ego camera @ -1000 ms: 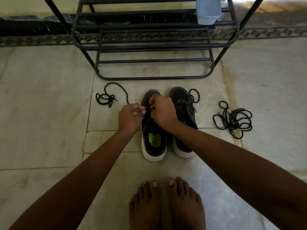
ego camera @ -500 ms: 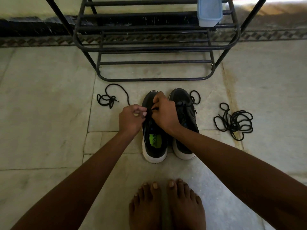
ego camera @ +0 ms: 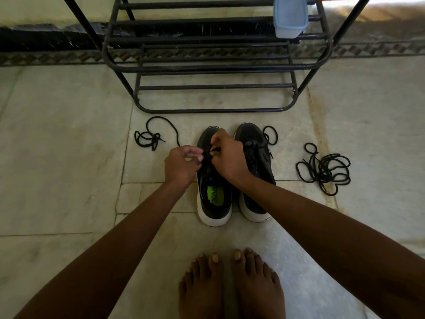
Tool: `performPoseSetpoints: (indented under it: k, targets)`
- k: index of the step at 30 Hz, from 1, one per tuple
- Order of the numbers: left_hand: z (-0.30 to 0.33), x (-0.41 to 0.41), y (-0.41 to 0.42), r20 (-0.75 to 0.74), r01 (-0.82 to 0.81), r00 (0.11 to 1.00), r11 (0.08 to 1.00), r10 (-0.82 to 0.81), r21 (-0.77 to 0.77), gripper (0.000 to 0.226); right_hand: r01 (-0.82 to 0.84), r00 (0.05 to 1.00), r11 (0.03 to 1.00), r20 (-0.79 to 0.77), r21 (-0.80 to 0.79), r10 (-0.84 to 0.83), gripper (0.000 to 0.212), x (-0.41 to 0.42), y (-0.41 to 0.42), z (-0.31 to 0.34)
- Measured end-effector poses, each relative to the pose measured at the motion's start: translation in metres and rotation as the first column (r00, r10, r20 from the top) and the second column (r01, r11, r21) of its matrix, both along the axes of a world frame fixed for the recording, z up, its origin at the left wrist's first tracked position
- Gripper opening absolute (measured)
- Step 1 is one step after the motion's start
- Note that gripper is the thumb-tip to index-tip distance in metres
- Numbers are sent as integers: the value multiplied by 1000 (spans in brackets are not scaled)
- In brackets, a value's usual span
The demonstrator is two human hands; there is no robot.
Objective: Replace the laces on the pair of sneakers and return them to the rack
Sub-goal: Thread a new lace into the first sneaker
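Note:
Two black sneakers with white soles stand side by side on the floor, toes toward the rack. Over the left sneaker (ego camera: 215, 203) with its green insole, my left hand (ego camera: 181, 165) and my right hand (ego camera: 227, 155) meet, each pinching a black lace (ego camera: 212, 151) at the eyelets. That lace trails off to the left in a loose tangle (ego camera: 149, 139). The right sneaker (ego camera: 255, 162) has a lace threaded, with a loop (ego camera: 270, 134) lying beside its toe. The black metal shoe rack (ego camera: 207, 65) stands just beyond the shoes.
A separate pile of black laces (ego camera: 325, 169) lies on the marble floor to the right. A pale blue plastic tub (ego camera: 290, 17) sits on a rack shelf at the upper right. My bare feet (ego camera: 232, 284) stand just behind the sneakers.
Both hands stay at the left sneaker's eyelets, with only small finger movements on the lace. The camera has shifted slightly, and the shoes have not moved.

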State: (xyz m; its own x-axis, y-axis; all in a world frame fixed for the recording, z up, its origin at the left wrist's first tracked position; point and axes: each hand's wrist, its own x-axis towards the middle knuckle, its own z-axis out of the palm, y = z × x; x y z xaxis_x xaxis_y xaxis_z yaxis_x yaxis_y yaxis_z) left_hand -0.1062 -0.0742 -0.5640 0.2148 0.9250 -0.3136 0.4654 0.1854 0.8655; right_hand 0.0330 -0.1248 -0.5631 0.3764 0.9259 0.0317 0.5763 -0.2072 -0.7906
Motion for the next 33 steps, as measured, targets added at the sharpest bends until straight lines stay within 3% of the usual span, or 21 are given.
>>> performPoseSetpoints:
  k: [6,16,30,33]
  targets:
    - [0,-1,0,10,-7,1000,1000,8,-17,15,-118,957,988,254,-99,140,18,-1,3,0]
    - [2,0,-1,-11,-9,1000,1000,9,-19,17,-122,881,946,406,-299,242,25,-3,9,7]
    - [9,1,-3,-6,-12,1000,1000,11,-28,19,-113,981,987,142,-113,129,7,16,7,19]
    - [13,1,-4,-47,-7,999,1000,7,-1,4,-94,987,991,118,-94,105,9,19,5,20]
